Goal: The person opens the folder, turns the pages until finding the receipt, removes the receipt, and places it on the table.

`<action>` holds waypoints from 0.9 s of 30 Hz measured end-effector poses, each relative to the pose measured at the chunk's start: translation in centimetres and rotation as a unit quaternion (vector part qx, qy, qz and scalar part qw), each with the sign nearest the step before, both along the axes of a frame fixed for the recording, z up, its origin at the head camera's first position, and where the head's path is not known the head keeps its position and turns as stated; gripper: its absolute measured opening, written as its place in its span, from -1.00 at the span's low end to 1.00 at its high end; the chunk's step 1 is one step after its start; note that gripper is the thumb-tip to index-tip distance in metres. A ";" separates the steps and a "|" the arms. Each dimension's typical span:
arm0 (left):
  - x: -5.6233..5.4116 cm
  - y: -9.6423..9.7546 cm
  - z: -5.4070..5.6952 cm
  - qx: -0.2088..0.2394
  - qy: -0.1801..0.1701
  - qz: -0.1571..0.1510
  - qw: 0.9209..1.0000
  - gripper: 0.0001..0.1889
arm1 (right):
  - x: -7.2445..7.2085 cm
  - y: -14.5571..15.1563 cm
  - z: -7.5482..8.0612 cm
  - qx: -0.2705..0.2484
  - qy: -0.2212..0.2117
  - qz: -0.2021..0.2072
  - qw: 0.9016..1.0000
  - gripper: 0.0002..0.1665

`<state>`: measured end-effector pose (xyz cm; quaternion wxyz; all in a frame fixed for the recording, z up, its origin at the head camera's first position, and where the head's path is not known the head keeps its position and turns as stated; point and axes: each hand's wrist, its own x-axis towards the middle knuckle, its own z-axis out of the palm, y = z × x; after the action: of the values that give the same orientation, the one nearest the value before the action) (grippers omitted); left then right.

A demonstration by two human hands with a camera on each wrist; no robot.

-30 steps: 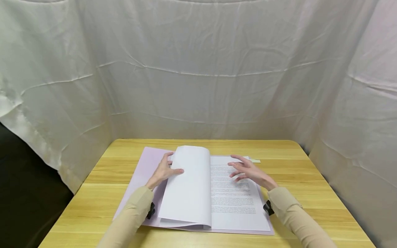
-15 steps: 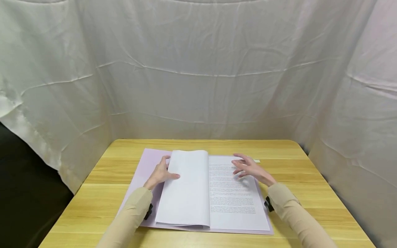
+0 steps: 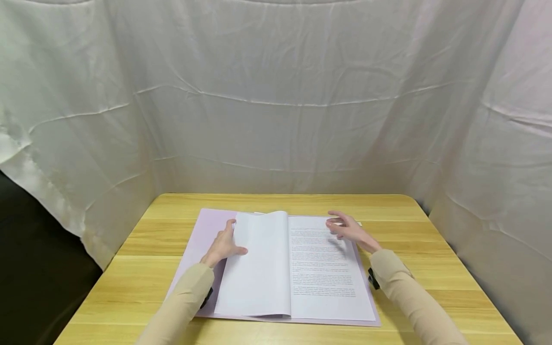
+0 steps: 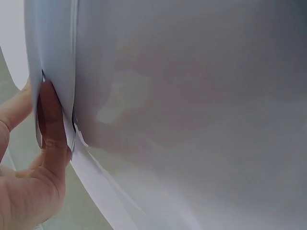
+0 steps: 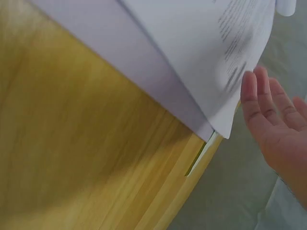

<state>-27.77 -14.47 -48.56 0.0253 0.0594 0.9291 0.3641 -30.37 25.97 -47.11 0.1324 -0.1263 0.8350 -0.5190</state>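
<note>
A lilac folder (image 3: 206, 229) lies spread on the table with a stack of paper in it. The turned white pages (image 3: 258, 268) curve over to the left, while a printed page (image 3: 321, 282) lies face up on the right. My left hand (image 3: 223, 246) holds the turned pages by their left edge, thumb on top. In the left wrist view, a finger (image 4: 52, 120) reaches in between the sheets. Over the upper right of the printed page hovers my right hand (image 3: 348, 230), its fingers loosely bent and nothing in them.
The wooden table (image 3: 431, 287) extends around the folder. A pale strip (image 5: 204, 153) sticks out past the folder's far right corner. Light fabric (image 3: 276, 120) hangs behind and at both sides.
The turned pages have come down flatter toward the left. My left hand has moved slightly left and nearer with them, and my right hand has drifted a little right and away.
</note>
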 end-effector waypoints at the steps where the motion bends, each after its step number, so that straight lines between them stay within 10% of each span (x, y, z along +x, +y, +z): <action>1: 0.0 0.0 -0.1 -0.005 0.000 0.002 1.000 0.10 | -0.1 0.0 -0.1 0.006 0.005 -0.003 1.000 -0.22; 27: 0.3 0.1 -0.9 -0.071 0.034 0.013 0.997 0.11 | -2.7 1.5 -1.8 0.091 0.079 -0.074 0.990 -0.26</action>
<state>-27.43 -14.38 -49.45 -0.0073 0.0575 0.9536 0.2955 -33.11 27.52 -48.88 0.0380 -0.0929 0.8936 -0.4375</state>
